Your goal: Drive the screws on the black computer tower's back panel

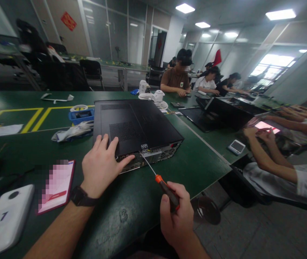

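Observation:
A black desktop computer case (121, 111) lies flat on the green table, its rear panel with ports and a vent turned toward me. My left hand (102, 158) rests on the near left corner of its cover, fingers spread and the thumb along the rear edge. In my right hand (177, 212) is a screwdriver (166, 189) with an orange and dark handle, gripped by the handle. Its long shaft points up and left, and the tip meets the case's rear edge near the middle. Whether a screw sits under the tip is too small to tell.
Left of the case are gloves (75, 131), a blue tray (82, 116), a pink-framed phone (58, 187) and a white device (8, 219) marked 1. White fans (153, 97) stand behind. To the right are another open case (223, 111), a small scale-like device (236, 146) and a seated person's arms (274, 158).

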Demonstrator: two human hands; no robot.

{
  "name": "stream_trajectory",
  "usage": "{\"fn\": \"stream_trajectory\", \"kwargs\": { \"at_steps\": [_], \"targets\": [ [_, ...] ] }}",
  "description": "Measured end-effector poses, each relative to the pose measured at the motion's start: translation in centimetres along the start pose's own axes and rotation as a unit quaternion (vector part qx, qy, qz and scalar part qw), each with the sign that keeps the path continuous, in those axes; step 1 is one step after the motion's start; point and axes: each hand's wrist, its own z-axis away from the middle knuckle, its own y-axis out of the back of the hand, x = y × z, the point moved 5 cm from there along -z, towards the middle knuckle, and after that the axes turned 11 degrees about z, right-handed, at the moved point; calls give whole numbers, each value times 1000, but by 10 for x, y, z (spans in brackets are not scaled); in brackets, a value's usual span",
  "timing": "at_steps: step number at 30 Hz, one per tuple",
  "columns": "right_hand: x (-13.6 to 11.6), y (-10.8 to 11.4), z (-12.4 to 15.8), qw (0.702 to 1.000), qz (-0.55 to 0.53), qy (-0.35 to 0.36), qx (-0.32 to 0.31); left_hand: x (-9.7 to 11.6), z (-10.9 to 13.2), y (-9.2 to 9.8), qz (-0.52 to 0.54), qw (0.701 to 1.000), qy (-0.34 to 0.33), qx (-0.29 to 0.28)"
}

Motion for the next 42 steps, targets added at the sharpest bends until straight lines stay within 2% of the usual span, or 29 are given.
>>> {"fn": "stream_trajectory", "kwargs": {
  "at_steps": [8,12,17,22,26,31,36,42],
  "targets": [
    [0,1,-1,1000,-4,-6,-16,0,0,0,-1,1000,0,1],
    [-1,2,0,1000,3,7,-4,1,1,1,-11,1000,-6,4],
    [3,0,2,1000,7,-21,-18,0,1,0,-17,1000,-5,5],
    [1,1,2,1000,-5,0,-9,-1,1,-1,-3,1000,0,4],
    [3,0,1,1000,-4,-23,-18,-1,0,-1,-1,1000,-3,4],
    [1,1,1,1000,-18,2,-3,-1,0,0,-2,1000,-7,4],
    [4,0,1,1000,-1,-25,-9,0,1,0,-2,1000,-4,5],
    [1,1,-1,1000,-4,-6,-3,0,0,1,-1,1000,-7,7]
  ]
}}
